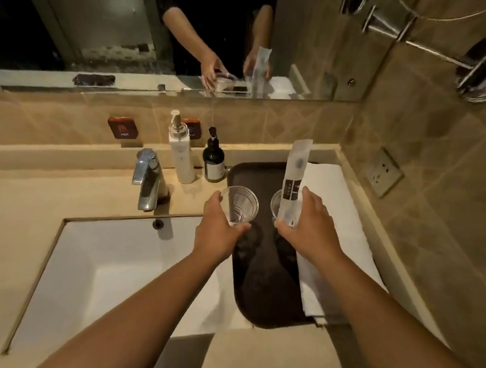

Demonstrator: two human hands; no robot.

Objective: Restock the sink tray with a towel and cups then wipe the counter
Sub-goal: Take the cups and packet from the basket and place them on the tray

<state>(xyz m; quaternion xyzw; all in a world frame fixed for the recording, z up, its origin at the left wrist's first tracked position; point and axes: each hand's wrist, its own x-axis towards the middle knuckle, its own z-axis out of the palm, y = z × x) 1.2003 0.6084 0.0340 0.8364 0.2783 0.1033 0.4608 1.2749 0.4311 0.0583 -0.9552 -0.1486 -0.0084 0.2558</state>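
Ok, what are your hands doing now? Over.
Left hand holds clear cup. Right hand holds second cup plus packet. Towel on tray. Nothing blocking.

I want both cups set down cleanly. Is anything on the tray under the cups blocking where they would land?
Nothing visible blocks them. The dark tray is bare beneath the left hand's cup and the right hand's cup; the white towel lies along its right side.

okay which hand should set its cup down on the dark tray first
Left, probably. The left hand holds only a clear cup over the tray; the right hand also grips a tall packet.
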